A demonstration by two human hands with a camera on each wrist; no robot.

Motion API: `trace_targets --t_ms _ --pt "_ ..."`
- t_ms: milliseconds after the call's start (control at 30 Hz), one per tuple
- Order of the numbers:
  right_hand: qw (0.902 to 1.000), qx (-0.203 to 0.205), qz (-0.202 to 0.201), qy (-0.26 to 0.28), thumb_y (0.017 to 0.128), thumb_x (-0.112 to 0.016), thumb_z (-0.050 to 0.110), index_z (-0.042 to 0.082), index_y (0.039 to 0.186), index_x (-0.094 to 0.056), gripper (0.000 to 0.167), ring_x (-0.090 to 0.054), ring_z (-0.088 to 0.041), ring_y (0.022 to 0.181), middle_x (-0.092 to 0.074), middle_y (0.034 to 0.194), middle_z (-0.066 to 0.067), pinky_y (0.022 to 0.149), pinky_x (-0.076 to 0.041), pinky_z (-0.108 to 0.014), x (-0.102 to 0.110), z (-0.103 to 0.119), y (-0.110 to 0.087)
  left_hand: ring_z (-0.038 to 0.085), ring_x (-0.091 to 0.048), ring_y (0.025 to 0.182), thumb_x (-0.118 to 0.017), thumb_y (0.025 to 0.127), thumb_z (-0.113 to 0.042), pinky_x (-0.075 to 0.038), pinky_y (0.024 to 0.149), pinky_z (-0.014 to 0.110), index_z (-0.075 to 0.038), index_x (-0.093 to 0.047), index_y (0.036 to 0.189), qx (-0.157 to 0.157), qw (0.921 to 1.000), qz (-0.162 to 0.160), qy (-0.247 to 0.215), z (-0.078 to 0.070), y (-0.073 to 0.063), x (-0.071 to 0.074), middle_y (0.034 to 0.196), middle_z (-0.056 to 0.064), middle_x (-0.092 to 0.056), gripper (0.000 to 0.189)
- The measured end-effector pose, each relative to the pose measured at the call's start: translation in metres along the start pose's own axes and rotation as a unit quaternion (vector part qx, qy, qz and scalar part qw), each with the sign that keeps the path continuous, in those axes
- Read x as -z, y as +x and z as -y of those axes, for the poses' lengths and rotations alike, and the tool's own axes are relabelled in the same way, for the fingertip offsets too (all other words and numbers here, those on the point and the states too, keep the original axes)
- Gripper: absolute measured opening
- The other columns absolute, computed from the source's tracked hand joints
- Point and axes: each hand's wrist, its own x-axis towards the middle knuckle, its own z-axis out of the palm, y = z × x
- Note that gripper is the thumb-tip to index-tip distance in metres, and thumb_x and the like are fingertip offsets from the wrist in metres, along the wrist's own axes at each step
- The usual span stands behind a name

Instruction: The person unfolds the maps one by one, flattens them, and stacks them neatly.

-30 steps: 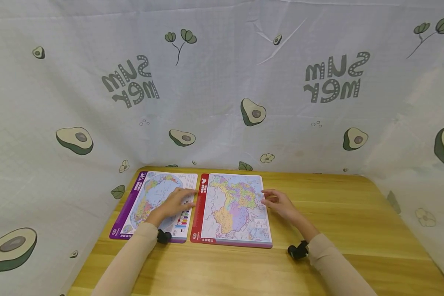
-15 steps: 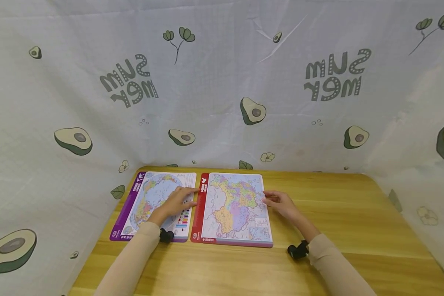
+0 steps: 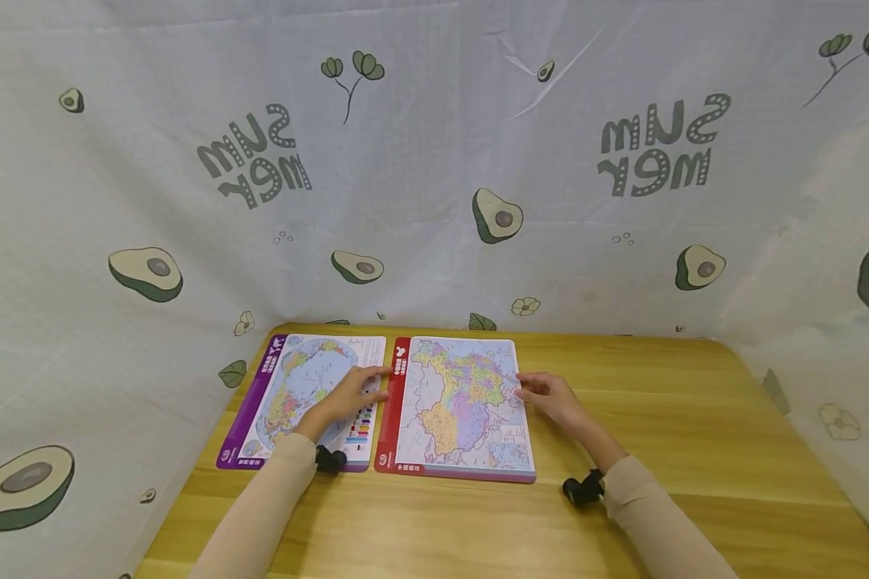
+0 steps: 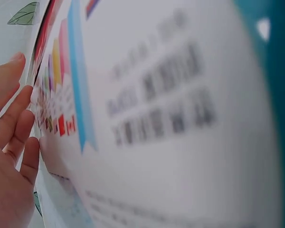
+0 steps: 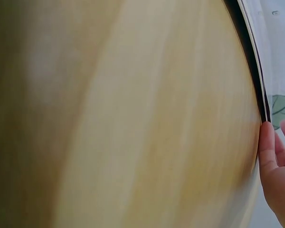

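Observation:
Two map boards lie side by side, both turned sideways in the head view. The purple-edged world map (image 3: pixel 311 386) is on the left, and the red-edged China map (image 3: pixel 463 410) sits beside it with a narrow gap between. My left hand (image 3: pixel 348 394) reaches across the world map, its relaxed fingertips right at the red edge. In the left wrist view its fingers (image 4: pixel 23 123) are spread near the board's far side. My right hand (image 3: pixel 553 402) touches the China map's right edge, thumb and fingers apart. A fingertip (image 5: pixel 267 137) meets the stacked-looking edge in the right wrist view.
The boards rest on a wooden table (image 3: pixel 623 418) with rounded back corners. A pale cloth (image 3: pixel 420 161) printed with avocados hangs behind and on both sides. Black wrist cameras (image 3: pixel 583 489) sit at the sleeves, close above the tabletop.
My left hand has shifted very slightly right, its fingertips closer over the red edge. The right hand stays at the China map's right edge. The head view has tilted a little.

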Motion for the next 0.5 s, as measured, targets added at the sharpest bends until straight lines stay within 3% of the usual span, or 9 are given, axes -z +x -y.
trace_targets --t_ms 167,333,500 --pt "1.0 0.002 0.0 -0.003 0.097 -0.067 0.012 -0.007 0.134 -0.057 0.043 -0.054 -0.031 0.105 -0.056 0.13 -0.025 0.088 -0.049 -0.029 -0.0009 -0.0016 0.0005 0.035 -0.044 0.133 -0.07 0.095 -0.016 -0.036 0.111 0.053 -0.004 -0.053 0.143 0.001 0.9999 -0.012 0.012 -0.0025 -0.0017 -0.0004 0.143 0.017 -0.051 0.053" --pt "1.0 0.001 0.001 -0.002 0.097 -0.067 0.013 -0.007 0.135 -0.057 0.044 -0.054 -0.03 0.105 -0.058 0.127 -0.024 0.082 -0.048 -0.022 -0.001 -0.0021 0.0009 0.031 -0.046 0.128 -0.071 0.094 -0.02 -0.039 0.109 0.051 -0.007 -0.055 0.141 -0.005 0.9982 -0.023 0.054 -0.0046 -0.0039 0.0002 0.139 0.013 -0.054 0.051" --pt "1.0 -0.001 -0.002 -0.003 0.097 -0.066 0.012 -0.008 0.134 -0.057 0.043 -0.053 -0.031 0.103 -0.058 0.125 -0.024 0.078 -0.048 -0.021 -0.0007 -0.0001 0.0004 0.03 -0.047 0.128 -0.069 0.096 -0.022 -0.039 0.109 0.051 -0.009 -0.057 0.14 -0.008 0.9984 -0.028 0.048 -0.0017 -0.0033 -0.001 0.138 0.01 -0.056 0.048"
